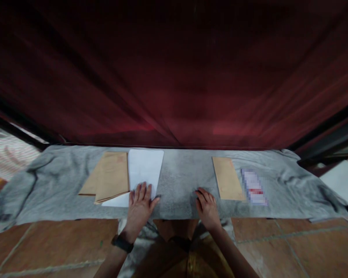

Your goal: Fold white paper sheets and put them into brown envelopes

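Left of the middle of the bench [185,170], just in from the back edge, there's white paper [145,166] with the left hand [140,202] flat on it, fingers spread wide, gripping nothing. Looks like a steadying step to me; lifting a sheet would call for a fingertip under its edge. Brown envelopes [113,175] lie right beside it, toward the left end. Right hand [208,208] is curled near the front edge, can't tell if that grip's holding anything. Toward the right end: another envelope [227,177], then a pixelated slip [253,187].
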Demonstrator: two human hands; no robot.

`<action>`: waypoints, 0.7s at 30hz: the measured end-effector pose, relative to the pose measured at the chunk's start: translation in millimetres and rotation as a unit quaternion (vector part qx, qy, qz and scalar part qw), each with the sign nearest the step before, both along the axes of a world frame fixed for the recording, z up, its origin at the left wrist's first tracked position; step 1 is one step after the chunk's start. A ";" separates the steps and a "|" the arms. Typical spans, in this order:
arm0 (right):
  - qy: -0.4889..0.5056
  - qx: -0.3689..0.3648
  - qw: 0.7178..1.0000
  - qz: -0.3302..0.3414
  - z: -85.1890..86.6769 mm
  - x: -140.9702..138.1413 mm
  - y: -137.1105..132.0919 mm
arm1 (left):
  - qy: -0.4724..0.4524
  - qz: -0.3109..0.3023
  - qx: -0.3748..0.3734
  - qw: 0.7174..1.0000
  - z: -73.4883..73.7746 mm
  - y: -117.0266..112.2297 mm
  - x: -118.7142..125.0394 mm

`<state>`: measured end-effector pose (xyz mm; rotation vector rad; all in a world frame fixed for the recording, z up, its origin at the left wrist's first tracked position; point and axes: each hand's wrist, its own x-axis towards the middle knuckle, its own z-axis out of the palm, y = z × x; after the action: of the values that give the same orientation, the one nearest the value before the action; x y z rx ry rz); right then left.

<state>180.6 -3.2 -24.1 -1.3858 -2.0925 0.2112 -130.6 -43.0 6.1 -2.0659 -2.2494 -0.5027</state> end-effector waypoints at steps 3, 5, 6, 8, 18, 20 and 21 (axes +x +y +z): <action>0.037 -0.015 0.999 0.004 3.1 -10.0 9.6 | 0.015 0.010 -0.010 1.000 -3.6 -4.3 -0.8; 0.071 -0.038 0.997 0.018 6.2 -26.2 17.6 | 0.033 0.017 -0.021 0.999 -2.7 -6.6 -1.4; 0.087 -0.052 0.995 0.022 8.0 -37.0 21.6 | 0.040 0.019 -0.029 0.999 -1.6 -7.3 -0.7; 0.112 -0.082 0.990 0.031 11.9 -62.2 29.0 | 0.050 0.018 -0.053 0.997 1.8 -8.2 2.5; 0.030 -0.281 0.959 0.025 44.1 -165.9 55.8 | 0.060 0.065 -0.114 0.989 38.8 -0.7 26.6; 0.016 -0.302 0.953 0.006 50.2 -177.6 64.3 | 0.054 0.078 -0.128 0.987 42.9 1.8 32.4; 0.014 -0.305 0.952 -0.004 52.6 -182.9 68.6 | 0.053 0.087 -0.137 0.985 44.0 2.4 34.7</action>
<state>-2.3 65.4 28.4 -1.7140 -2.0827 0.9318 -95.9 -40.6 50.1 -1.9240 -2.5217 -0.0739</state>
